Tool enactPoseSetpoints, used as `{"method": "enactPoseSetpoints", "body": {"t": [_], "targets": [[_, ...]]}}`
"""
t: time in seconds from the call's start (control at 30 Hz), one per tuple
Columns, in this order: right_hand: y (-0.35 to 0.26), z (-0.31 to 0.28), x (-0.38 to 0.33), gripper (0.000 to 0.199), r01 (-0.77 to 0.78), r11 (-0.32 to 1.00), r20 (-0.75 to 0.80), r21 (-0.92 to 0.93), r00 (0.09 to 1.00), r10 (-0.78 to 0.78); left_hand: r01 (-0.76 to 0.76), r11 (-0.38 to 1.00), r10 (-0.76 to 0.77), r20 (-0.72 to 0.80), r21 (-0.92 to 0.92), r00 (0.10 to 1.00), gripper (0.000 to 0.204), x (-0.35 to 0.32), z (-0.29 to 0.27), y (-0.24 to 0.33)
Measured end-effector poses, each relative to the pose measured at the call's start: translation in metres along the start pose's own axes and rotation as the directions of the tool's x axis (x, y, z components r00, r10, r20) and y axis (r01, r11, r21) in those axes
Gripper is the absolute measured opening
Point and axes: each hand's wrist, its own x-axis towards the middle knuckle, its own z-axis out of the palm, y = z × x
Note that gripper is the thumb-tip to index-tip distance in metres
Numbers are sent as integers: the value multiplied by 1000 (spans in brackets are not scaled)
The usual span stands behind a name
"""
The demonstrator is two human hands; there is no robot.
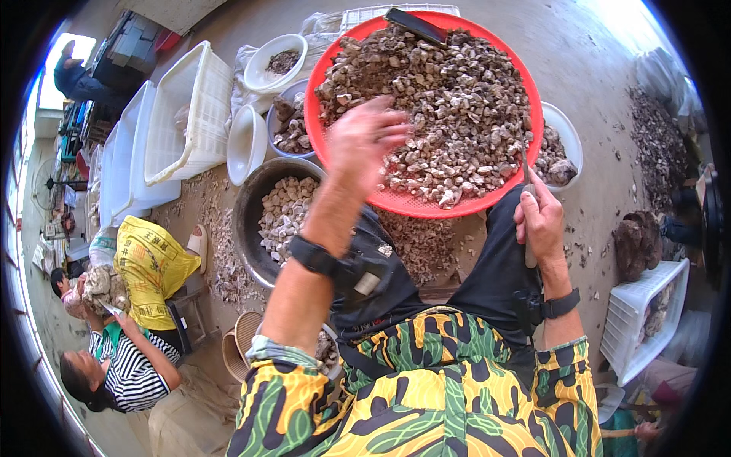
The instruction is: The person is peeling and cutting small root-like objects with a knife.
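Note:
My left hand (369, 137), blurred by motion, is over the left part of a round red mesh tray (426, 207). Its fingers look stretched out, and I see nothing in them. The tray is heaped with small brown and whitish lumpy chunks (457, 114). In my right hand (542, 221), just off the tray's near right rim, is a knife (528, 255), its narrow blade pointing up beside the rim. A dark phone (416, 25) lies at the tray's far edge. Left of my knees, a dark basin (247, 221) holds paler, cleaner-looking chunks.
White tubs (245, 145) and a blue-rimmed bowl of chunks (291, 126) stand left of the tray, with white crates (199, 114) beyond. A white bucket (567, 137) sits under its right side. A co-worker (133, 358) sits at left. Another crate (647, 320) stands at right.

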Motion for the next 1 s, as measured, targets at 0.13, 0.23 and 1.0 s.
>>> {"method": "enactPoseSetpoints", "body": {"t": [0.13, 0.23, 1.0], "targets": [[2, -11, -4, 44, 22, 999, -33, 28, 999, -21, -411, 838, 23, 731, 358, 682, 80, -41, 112, -3], [2, -1, -3, 43, 4, 1000, -22, 20, 1000, -4, -228, 833, -27, 448, 504, 894, 66, -8, 84, -1], [-3, -7, 2, 46, -13, 1000, -44, 14, 999, 13, 209, -216, 150, -179, 954, 972, 35, 105, -115, -79]]}}
